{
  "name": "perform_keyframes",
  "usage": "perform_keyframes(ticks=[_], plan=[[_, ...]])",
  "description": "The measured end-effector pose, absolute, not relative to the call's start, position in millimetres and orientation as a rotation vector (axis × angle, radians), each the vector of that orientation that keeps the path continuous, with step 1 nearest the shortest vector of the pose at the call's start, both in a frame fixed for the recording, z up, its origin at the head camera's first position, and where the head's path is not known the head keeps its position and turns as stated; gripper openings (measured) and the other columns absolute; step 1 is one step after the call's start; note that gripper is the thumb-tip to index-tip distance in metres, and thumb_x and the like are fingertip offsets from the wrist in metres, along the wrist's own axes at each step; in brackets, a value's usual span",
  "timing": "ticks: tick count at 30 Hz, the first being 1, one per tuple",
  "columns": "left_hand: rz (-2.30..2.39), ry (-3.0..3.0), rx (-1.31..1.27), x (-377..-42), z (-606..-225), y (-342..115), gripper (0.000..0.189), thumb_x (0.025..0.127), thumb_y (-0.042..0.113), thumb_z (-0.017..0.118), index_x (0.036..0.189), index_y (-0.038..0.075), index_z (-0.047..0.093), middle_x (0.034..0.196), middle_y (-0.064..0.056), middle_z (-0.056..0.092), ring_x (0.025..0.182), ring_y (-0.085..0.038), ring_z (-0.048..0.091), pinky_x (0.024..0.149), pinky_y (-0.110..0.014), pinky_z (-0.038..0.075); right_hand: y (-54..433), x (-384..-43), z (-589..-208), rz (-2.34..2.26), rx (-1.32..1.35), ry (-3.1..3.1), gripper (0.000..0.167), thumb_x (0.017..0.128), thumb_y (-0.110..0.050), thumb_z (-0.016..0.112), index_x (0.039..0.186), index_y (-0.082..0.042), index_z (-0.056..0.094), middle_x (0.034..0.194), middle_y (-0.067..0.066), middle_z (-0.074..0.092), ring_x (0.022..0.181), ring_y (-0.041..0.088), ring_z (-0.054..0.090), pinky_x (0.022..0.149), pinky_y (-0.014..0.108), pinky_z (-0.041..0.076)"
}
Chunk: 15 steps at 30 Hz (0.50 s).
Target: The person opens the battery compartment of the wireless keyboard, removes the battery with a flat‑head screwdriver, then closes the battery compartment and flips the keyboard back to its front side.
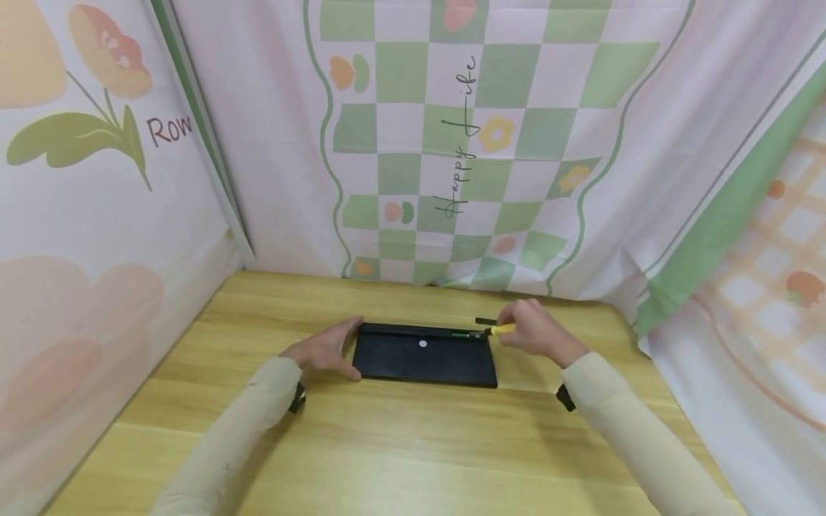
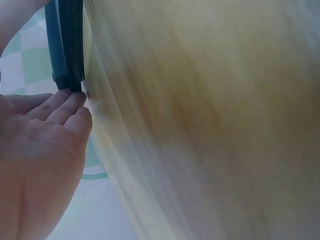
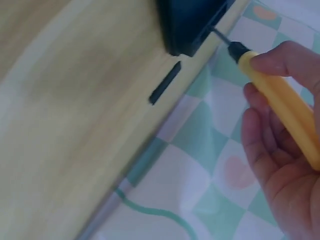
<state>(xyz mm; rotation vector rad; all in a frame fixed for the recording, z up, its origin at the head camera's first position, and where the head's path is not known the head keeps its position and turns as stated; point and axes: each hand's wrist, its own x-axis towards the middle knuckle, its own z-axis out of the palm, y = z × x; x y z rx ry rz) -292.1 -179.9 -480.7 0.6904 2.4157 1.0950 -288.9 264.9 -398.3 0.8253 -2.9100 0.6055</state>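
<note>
A flat black keyboard (image 1: 419, 364) lies underside up on the table, with a round white sticker (image 1: 423, 344) on it. My left hand (image 1: 325, 349) holds its left end, thumb at the near corner and fingers at the far one. In the left wrist view the fingertips (image 2: 75, 100) touch the keyboard's end. My right hand (image 1: 532, 331) grips a yellow-handled screwdriver (image 3: 280, 95). Its thin metal shaft reaches a narrow slot near the keyboard's far right corner. Something slim and green (image 1: 461, 335) shows in that slot.
A small black strip (image 3: 165, 84), like a cover, lies on the wooden table (image 1: 387, 444) just past the keyboard's right end. Behind the table hangs a checked green and white curtain (image 1: 452, 179). More printed cloth (image 1: 97, 215) encloses the left and right sides.
</note>
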Motion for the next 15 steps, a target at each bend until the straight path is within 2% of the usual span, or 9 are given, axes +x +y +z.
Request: perform_keyframes(ticks=[6,8,10,11,13,15], plan=[[1.101,2.409,0.653,-295,-483,-179,0.132,0.078,0.031,0.096,0.171,0.008,0.005,0.179,-0.015,0.006,0.165,-0.037,0.012,0.135,-0.056,0.017,248,-290,-383,0.502,0.807,-3.016,0.02,0.085,-0.003,0.078,0.103,0.005,0.08,0.106,0.023,0.079,0.098,0.038,0.076,0.084,0.053,0.065],[1.084,2.419,0.648,-294,-484,-179,0.134,0.076,0.033,0.097,0.171,0.008,0.006,0.179,-0.015,0.007,0.165,-0.037,0.013,0.135,-0.055,0.017,241,-290,-379,0.475,0.787,-3.059,0.005,0.084,-0.002,0.078,0.083,0.002,0.075,0.082,0.013,0.074,0.076,0.027,0.071,0.067,0.041,0.062],[1.068,2.428,0.651,-293,-483,-178,0.133,0.076,0.033,0.097,0.17,0.008,0.006,0.179,-0.015,0.007,0.165,-0.037,0.013,0.135,-0.055,0.017,233,-291,-376,0.454,0.764,-3.093,0.029,0.082,-0.001,0.077,0.063,-0.008,0.057,0.061,0.0,0.052,0.056,0.014,0.049,0.053,0.029,0.044],[1.061,2.431,0.652,-293,-482,-178,0.133,0.076,0.033,0.097,0.17,0.008,0.006,0.179,-0.015,0.007,0.165,-0.037,0.013,0.135,-0.055,0.018,230,-291,-374,0.439,0.763,-3.105,0.04,0.082,0.0,0.077,0.059,-0.013,0.046,0.058,-0.004,0.038,0.052,0.011,0.036,0.05,0.026,0.034],[1.069,2.428,0.653,-292,-481,-178,0.132,0.077,0.031,0.097,0.17,0.007,0.006,0.179,-0.015,0.007,0.165,-0.037,0.014,0.135,-0.056,0.018,224,-292,-371,0.408,0.759,-3.129,0.057,0.081,0.0,0.077,0.06,-0.02,0.027,0.06,-0.006,0.016,0.054,0.012,0.015,0.053,0.026,0.017],[1.082,2.42,0.649,-293,-480,-177,0.132,0.077,0.03,0.096,0.17,0.007,0.006,0.179,-0.015,0.007,0.165,-0.037,0.013,0.135,-0.056,0.017,221,-294,-367,0.369,0.765,-3.133,0.062,0.081,-0.001,0.078,0.059,-0.022,0.025,0.058,-0.009,0.014,0.052,0.009,0.013,0.051,0.024,0.015]])
